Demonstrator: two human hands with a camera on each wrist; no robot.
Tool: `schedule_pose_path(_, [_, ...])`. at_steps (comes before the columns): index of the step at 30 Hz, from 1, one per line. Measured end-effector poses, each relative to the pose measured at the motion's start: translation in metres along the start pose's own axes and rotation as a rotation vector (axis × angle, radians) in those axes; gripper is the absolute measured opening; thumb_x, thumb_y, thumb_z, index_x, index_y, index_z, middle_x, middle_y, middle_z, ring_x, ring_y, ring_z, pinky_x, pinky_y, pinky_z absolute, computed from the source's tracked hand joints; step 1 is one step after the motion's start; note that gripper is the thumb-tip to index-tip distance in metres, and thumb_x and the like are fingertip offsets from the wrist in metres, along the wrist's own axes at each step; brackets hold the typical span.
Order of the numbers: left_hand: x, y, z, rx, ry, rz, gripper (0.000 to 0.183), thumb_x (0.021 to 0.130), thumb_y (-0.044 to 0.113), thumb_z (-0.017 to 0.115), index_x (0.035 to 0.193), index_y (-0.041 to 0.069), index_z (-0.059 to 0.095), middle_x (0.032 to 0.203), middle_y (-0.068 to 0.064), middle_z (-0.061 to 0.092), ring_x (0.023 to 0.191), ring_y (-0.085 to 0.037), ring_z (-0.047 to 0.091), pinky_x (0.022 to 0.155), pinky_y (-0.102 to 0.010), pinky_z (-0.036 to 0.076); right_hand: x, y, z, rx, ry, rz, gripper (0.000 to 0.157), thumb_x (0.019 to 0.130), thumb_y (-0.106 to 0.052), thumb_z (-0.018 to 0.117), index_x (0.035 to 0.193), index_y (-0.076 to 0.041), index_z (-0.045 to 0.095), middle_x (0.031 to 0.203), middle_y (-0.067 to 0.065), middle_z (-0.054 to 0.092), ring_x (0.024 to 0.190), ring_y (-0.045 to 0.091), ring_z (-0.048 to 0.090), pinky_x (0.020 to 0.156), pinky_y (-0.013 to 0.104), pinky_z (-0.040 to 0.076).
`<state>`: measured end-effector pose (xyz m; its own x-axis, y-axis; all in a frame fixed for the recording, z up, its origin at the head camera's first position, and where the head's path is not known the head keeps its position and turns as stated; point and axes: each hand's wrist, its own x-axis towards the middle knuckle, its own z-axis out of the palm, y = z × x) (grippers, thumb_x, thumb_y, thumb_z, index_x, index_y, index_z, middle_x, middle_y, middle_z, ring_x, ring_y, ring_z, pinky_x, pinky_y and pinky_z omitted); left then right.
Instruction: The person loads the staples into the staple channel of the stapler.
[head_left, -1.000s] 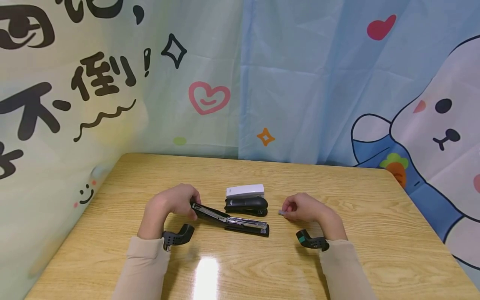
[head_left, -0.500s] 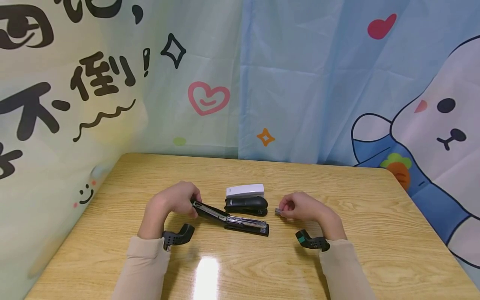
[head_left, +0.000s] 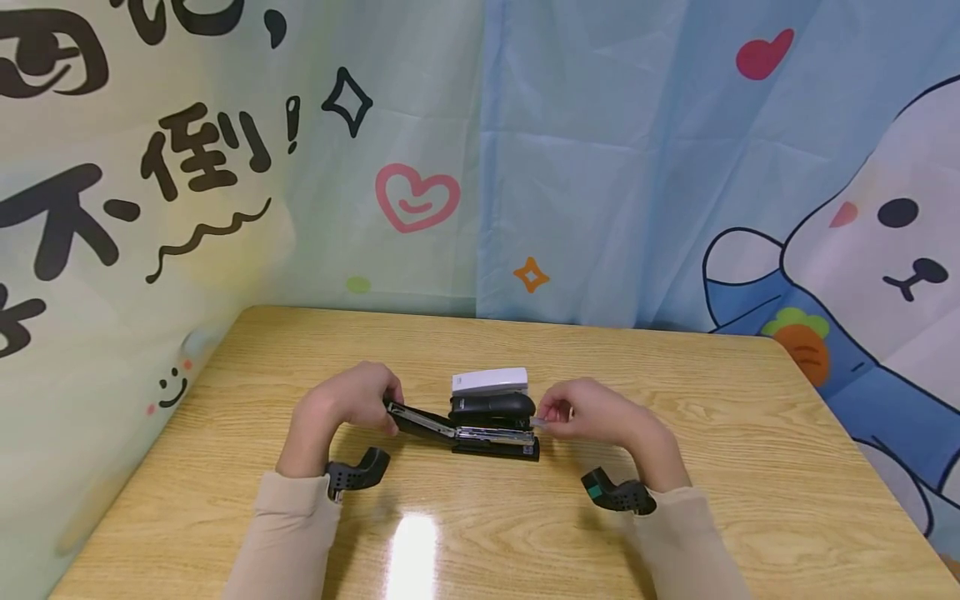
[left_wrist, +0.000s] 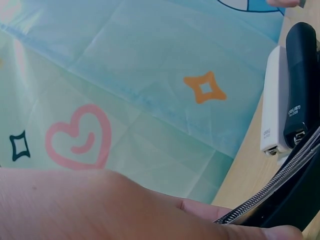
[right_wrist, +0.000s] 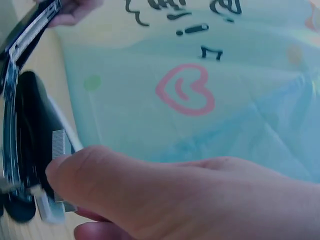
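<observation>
A black stapler (head_left: pixel 495 448) lies hinged wide apart on the table, its metal staple channel (head_left: pixel 491 435) showing. My left hand (head_left: pixel 356 398) grips the raised top arm of this stapler at its far left end; a coiled spring (left_wrist: pixel 270 187) runs along that arm in the left wrist view. Between thumb and fingers, my right hand (head_left: pixel 592 410) pinches a short strip of staples (right_wrist: pixel 59 144). The strip is close by the right end of the stapler's channel, its ridged side visible in the right wrist view.
Just behind the stapler sit a second black stapler (head_left: pixel 491 406) and a white stapler (head_left: pixel 490 381), side by side. The wooden table (head_left: pixel 675 383) reaches back to a printed cloth (head_left: pixel 570 167). A black wrist camera (head_left: pixel 618 492) is strapped to the right wrist.
My right hand has moved left with the strip of staples, from apart to right beside the stapler's end. The stapler's base has shifted slightly back; my left hand has barely moved.
</observation>
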<state>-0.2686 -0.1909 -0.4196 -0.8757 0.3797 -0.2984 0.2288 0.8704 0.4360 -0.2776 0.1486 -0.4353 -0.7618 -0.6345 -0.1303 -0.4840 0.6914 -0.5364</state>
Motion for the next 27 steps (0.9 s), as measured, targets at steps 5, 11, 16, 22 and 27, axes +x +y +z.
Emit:
schedule_pose_path(5, [-0.001, 0.0, -0.001, 0.03, -0.006, 0.007, 0.026, 0.072, 0.016, 0.083, 0.092, 0.011, 0.068, 0.086, 0.0, 0.062, 0.072, -0.015, 0.049, 0.064, -0.029, 0.043, 0.006, -0.021, 0.007, -0.093, 0.015, -0.076, 0.004, 0.087, -0.022, 0.068, 0.087, -0.02, 0.066, 0.08, -0.011, 0.058, 0.067, 0.002, 0.051, 0.061, 0.02, 0.045])
schedule_pose_path(11, [-0.001, 0.0, 0.0, 0.029, -0.011, 0.006, 0.026, 0.072, 0.016, 0.082, 0.093, 0.011, 0.068, 0.086, 0.0, 0.062, 0.073, -0.015, 0.049, 0.065, -0.03, 0.044, 0.013, -0.031, 0.019, -0.16, 0.006, -0.078, 0.004, 0.087, -0.02, 0.068, 0.087, -0.015, 0.068, 0.079, -0.01, 0.057, 0.065, 0.001, 0.049, 0.06, 0.019, 0.044])
schedule_pose_path(16, [-0.001, 0.0, 0.001, 0.03, -0.016, -0.01, 0.027, 0.072, 0.016, 0.082, 0.095, 0.011, 0.068, 0.09, -0.001, 0.063, 0.075, -0.016, 0.05, 0.066, -0.03, 0.044, 0.016, -0.031, 0.023, -0.192, 0.024, -0.071, 0.005, 0.087, -0.02, 0.069, 0.087, -0.015, 0.068, 0.078, -0.008, 0.057, 0.064, 0.002, 0.049, 0.06, 0.02, 0.044])
schedule_pose_path(22, [-0.001, 0.0, 0.001, 0.022, -0.025, -0.021, 0.027, 0.073, 0.016, 0.082, 0.095, 0.012, 0.068, 0.092, -0.001, 0.063, 0.076, -0.016, 0.051, 0.066, -0.03, 0.044, 0.019, -0.03, 0.026, -0.232, 0.022, -0.061, 0.004, 0.086, -0.02, 0.07, 0.087, -0.016, 0.068, 0.079, -0.008, 0.057, 0.066, 0.003, 0.049, 0.062, 0.02, 0.045])
schedule_pose_path(27, [-0.001, 0.0, 0.002, 0.044, -0.023, -0.006, 0.027, 0.073, 0.016, 0.082, 0.096, 0.012, 0.068, 0.094, -0.001, 0.064, 0.077, -0.015, 0.051, 0.067, -0.031, 0.045, 0.021, -0.031, 0.028, -0.245, 0.013, -0.052, 0.004, 0.086, -0.019, 0.071, 0.086, -0.016, 0.068, 0.079, -0.007, 0.056, 0.067, 0.004, 0.049, 0.062, 0.02, 0.044])
